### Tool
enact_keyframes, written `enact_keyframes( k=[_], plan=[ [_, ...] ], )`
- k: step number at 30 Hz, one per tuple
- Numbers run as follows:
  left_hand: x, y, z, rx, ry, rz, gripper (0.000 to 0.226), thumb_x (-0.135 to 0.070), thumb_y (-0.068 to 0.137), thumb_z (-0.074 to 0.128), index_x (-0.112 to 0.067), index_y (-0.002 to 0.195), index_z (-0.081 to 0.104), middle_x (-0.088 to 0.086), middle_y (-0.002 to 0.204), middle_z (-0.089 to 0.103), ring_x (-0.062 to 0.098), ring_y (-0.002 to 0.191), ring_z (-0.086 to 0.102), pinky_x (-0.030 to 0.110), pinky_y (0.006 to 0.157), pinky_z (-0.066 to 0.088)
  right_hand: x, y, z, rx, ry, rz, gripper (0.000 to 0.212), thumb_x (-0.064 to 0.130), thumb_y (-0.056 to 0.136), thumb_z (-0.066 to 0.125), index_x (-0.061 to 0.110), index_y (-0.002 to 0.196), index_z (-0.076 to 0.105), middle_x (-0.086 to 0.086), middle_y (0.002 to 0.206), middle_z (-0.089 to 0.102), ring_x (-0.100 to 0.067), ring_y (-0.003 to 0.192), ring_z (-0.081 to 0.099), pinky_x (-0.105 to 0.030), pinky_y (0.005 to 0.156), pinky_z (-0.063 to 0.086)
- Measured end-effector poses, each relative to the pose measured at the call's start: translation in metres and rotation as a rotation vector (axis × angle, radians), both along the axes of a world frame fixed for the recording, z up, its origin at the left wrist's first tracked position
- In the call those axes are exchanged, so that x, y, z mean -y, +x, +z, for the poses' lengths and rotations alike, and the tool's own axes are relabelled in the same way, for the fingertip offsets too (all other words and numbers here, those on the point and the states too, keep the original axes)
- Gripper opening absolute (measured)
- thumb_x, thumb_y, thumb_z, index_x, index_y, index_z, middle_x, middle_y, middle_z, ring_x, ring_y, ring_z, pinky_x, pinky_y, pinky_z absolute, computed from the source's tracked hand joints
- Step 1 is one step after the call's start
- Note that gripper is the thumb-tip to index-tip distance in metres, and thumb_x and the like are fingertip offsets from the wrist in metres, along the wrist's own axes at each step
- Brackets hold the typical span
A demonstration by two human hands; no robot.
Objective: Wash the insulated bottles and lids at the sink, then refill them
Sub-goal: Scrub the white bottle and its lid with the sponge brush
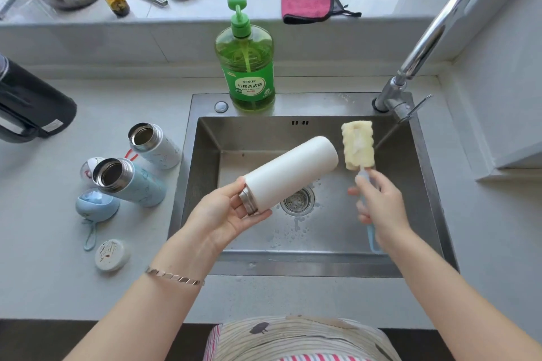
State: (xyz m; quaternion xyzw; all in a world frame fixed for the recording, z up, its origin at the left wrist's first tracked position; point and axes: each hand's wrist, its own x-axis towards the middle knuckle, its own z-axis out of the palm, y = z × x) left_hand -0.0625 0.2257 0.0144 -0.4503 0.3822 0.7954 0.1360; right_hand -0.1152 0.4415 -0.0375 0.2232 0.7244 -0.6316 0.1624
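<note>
White bottle [293, 173] lies in my left hand [231, 214], fingers and thumb curled round its bare steel neck, above the sink [209, 143]. My right hand [381, 205] is closed on the blue handle of the sponge brush [357, 145], with its yellow head upright just beside the bottle's closed base. The bottle's long axis slants from near-left up to far-right, and the mouth faces back toward my palm, away from the sponge.

I judge I'm at the scrubbing step on this first bottle. Next I'd need to turn the mouth toward the brush, or bring the brush round to it, then feed the sponge in along that axis. Two open bottles [132, 182] and lids [112, 255] wait on the counter [58, 272] to my left.
</note>
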Motion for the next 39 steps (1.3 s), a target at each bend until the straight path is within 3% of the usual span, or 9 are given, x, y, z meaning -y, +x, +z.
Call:
enact_keyframes(
  k=[5,11,15,17,20,23,29,34,39],
  plan=[
    [0.005,0.011,-0.014,-0.046,-0.058,-0.198,0.019,-0.013,0.095,0.047,-0.002,0.093,0.062,0.014,0.082,0.066,0.027,0.077,0.064,0.047,0.066,0.058,0.0,-0.002,0.013,0.195,-0.237,0.136,0.035,0.04,0.081,0.061,0.017,0.107,0.059,0.0,0.087,0.057,-0.006,0.041,0.03,-0.013,0.035,0.019],
    [0.021,0.013,-0.025,-0.039,-0.163,-0.316,0.022,-0.014,0.096,0.047,0.0,0.097,0.064,0.014,0.093,0.066,0.026,0.086,0.063,0.041,0.071,0.059,0.002,0.008,0.017,0.222,-0.246,0.146,0.037,0.028,0.078,0.069,0.005,0.105,0.059,0.0,0.075,0.052,-0.007,0.041,0.036,-0.014,0.033,0.022],
    [0.015,0.017,-0.035,0.044,-0.915,-0.479,0.048,-0.026,0.086,0.063,-0.009,0.129,0.051,0.005,0.123,0.055,0.02,0.116,0.051,0.036,0.099,0.042,0.016,0.014,0.027,0.044,-0.037,0.102,0.035,0.023,0.072,0.077,0.009,0.1,0.06,0.003,0.07,0.057,-0.007,0.04,0.043,-0.017,0.039,0.034],
    [0.001,0.02,-0.028,-0.23,-1.225,-0.708,0.07,-0.03,0.079,0.071,-0.016,0.139,0.038,-0.008,0.136,0.038,0.008,0.13,0.032,0.022,0.109,0.023,0.025,0.019,0.035,-0.072,0.104,0.136,0.038,0.024,0.067,0.081,0.019,0.097,0.058,0.008,0.077,0.059,-0.006,0.051,0.052,-0.017,0.047,0.041],
    [-0.034,0.015,-0.025,-0.454,-1.183,-0.985,0.077,-0.038,0.068,0.077,-0.038,0.134,0.037,-0.029,0.131,0.038,-0.007,0.123,0.037,0.021,0.108,0.029,0.04,0.031,0.042,-0.204,0.246,0.272,0.05,0.032,0.057,0.084,0.032,0.099,0.055,0.017,0.085,0.062,-0.001,0.078,0.058,-0.019,0.065,0.047],
    [-0.047,0.011,-0.027,-0.385,-1.11,-0.805,0.054,-0.039,0.061,0.074,-0.046,0.109,0.05,-0.025,0.101,0.062,0.0,0.095,0.059,0.034,0.082,0.051,0.047,0.039,0.049,-0.268,0.251,0.372,0.059,0.033,0.058,0.084,0.037,0.107,0.053,0.018,0.093,0.063,0.005,0.087,0.058,-0.021,0.075,0.05],
    [-0.029,0.009,-0.023,-0.37,-1.071,-0.542,0.064,-0.023,0.053,0.086,-0.046,0.104,0.054,-0.018,0.098,0.064,0.007,0.094,0.059,0.027,0.08,0.049,0.014,0.036,0.052,-0.382,0.338,0.497,0.032,0.021,0.096,0.046,0.029,0.127,0.053,0.008,0.066,0.056,-0.001,0.049,0.049,-0.016,0.051,0.035],
    [-0.026,0.006,-0.023,-0.362,-1.099,-0.519,0.057,-0.021,0.051,0.087,-0.038,0.097,0.059,-0.014,0.089,0.065,0.012,0.088,0.06,0.036,0.076,0.051,0.016,0.054,0.043,-0.543,0.453,0.615,0.03,0.02,0.093,0.05,0.019,0.12,0.063,-0.003,0.069,0.065,-0.011,0.055,0.046,-0.035,0.055,0.04],
    [-0.025,0.003,-0.016,-0.363,-1.077,-0.449,0.059,-0.028,0.048,0.086,-0.055,0.091,0.055,-0.023,0.09,0.065,0.004,0.089,0.06,0.023,0.077,0.049,0.011,0.053,0.035,-0.388,0.414,0.59,0.029,0.012,0.093,0.051,0.016,0.119,0.063,0.006,0.057,0.06,-0.011,0.054,0.046,-0.023,0.055,0.035]
  ],
)
